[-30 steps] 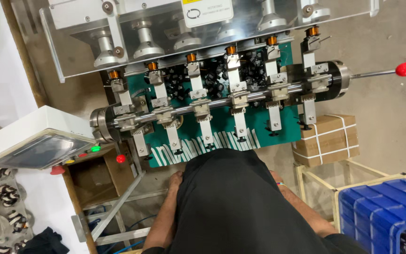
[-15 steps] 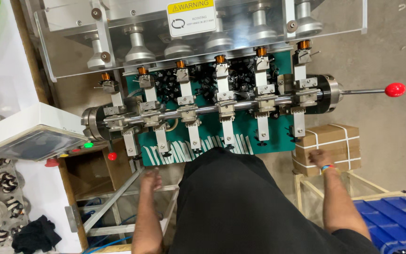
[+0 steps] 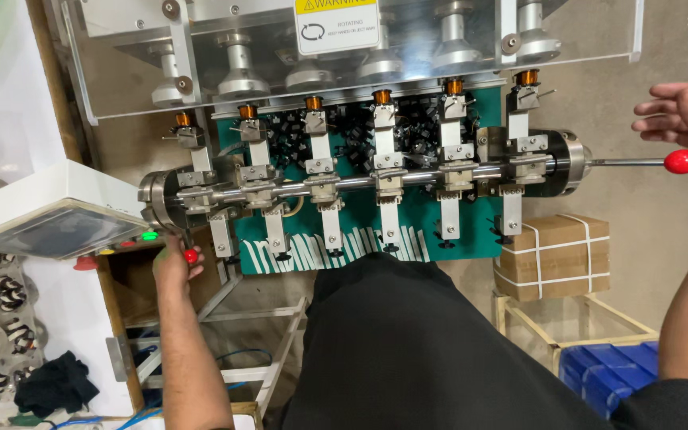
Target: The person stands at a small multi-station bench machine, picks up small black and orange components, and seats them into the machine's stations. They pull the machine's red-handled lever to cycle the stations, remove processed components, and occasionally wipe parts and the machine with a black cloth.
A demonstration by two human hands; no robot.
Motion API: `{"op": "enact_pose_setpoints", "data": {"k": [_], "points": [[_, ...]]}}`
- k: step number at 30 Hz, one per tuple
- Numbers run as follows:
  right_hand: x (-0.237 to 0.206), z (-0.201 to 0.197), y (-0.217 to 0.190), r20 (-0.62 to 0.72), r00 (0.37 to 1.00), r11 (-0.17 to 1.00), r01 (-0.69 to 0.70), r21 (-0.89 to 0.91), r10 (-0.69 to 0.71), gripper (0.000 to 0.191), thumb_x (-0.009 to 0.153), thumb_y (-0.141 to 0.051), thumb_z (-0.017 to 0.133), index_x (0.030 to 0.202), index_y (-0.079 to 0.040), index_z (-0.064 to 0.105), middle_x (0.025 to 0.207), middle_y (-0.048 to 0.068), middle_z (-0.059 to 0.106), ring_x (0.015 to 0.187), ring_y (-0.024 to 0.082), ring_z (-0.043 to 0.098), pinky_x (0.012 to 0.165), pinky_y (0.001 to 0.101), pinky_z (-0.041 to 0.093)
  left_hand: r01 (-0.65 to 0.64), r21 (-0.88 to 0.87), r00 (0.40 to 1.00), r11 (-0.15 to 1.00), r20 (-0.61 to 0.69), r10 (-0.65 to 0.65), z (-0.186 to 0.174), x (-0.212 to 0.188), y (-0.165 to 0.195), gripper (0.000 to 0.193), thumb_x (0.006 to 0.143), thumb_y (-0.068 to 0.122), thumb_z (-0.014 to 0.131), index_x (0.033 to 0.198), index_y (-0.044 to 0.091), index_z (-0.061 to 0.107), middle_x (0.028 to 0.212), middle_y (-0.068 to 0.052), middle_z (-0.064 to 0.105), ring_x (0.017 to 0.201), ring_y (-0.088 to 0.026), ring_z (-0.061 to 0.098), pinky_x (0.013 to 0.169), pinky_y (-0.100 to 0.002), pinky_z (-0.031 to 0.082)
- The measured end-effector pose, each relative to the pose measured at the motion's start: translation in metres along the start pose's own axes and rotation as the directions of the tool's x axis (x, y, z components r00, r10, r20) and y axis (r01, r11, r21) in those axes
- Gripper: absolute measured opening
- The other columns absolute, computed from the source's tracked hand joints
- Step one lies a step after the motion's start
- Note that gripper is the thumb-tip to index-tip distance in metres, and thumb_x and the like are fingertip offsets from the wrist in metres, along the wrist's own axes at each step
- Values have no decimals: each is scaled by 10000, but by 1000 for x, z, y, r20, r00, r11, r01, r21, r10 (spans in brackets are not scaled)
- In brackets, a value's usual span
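Head view: the left hand is closed on a small red knob under the shaft. The right hand, fingers spread, hovers just above the lever's red ball.

We stand before the winding machine, its shaft running left to right across our front. Our left hand sits at the small knob below the shaft's left end, just right of the control box. Our right hand hovers just above the lever knob at the far right. Below the lever, a strapped carton rests on a frame, with a crate beneath.
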State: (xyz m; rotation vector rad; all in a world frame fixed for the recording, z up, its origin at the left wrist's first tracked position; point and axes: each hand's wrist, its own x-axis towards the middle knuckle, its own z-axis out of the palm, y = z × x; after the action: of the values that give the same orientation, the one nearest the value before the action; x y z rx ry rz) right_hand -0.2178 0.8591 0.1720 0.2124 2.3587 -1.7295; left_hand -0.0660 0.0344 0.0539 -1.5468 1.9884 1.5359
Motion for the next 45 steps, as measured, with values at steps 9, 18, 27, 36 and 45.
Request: {"op": "enact_pose_setpoints", "data": {"k": [9, 18, 27, 36, 45], "points": [[19, 38, -31, 0, 945, 829, -286, -480, 326, 571, 1056, -382, 637, 1453, 27, 596, 1206, 162, 715, 1108, 232, 677, 900, 379, 526, -142, 69, 980, 987, 149, 131, 26, 21, 9, 581, 1065, 426, 271, 1163, 9, 664, 991, -148, 753, 730, -213, 715, 560, -332, 579], [25, 37, -11, -45, 916, 814, -376, -442, 399, 663, 1056, -454, 623, 1505, 29, 550, 1284, 167, 694, 1141, 248, 670, 935, 425, 510, -263, 133, 964, 956, 8, 264, 32, 15, 12, 668, 1108, 464, 339, 968, -67, 720, 836, -134, 760, 668, -226, 724, 554, -336, 569], [31, 45, 5, 4, 910, 817, -371, -442, 415, 729, 1076, -461, 544, 1610, 25, 445, 1340, 193, 656, 1177, 302, 626, 984, 517, 474, -388, 488, 854, 782, -128, 504, 26, 19, 2, 597, 1079, 350, 441, 795, -93, 721, 691, -189, 729, 686, -326, 724, 743, -422, 551], [24, 60, 4, -77, 926, 807, -360, -469, 369, 718, 1068, -471, 553, 1583, 22, 466, 1307, 188, 662, 1112, 291, 640, 973, 518, 486, -422, 385, 866, 820, -98, 491, 20, 17, 3, 556, 1060, 360, 416, 843, -30, 747, 691, -154, 724, 684, -288, 758, 726, -408, 573], [-27, 52, 14, 155, 880, 875, -398, -276, 449, 697, 1000, -488, 513, 1533, -40, 482, 1228, 69, 674, 979, 242, 691, 862, 468, 530, -580, 504, 755, 640, 39, 654, 41, 27, -8, 675, 1123, 396, 383, 786, 11, 822, 685, -162, 746, 686, -319, 742, 793, -406, 585]]}}
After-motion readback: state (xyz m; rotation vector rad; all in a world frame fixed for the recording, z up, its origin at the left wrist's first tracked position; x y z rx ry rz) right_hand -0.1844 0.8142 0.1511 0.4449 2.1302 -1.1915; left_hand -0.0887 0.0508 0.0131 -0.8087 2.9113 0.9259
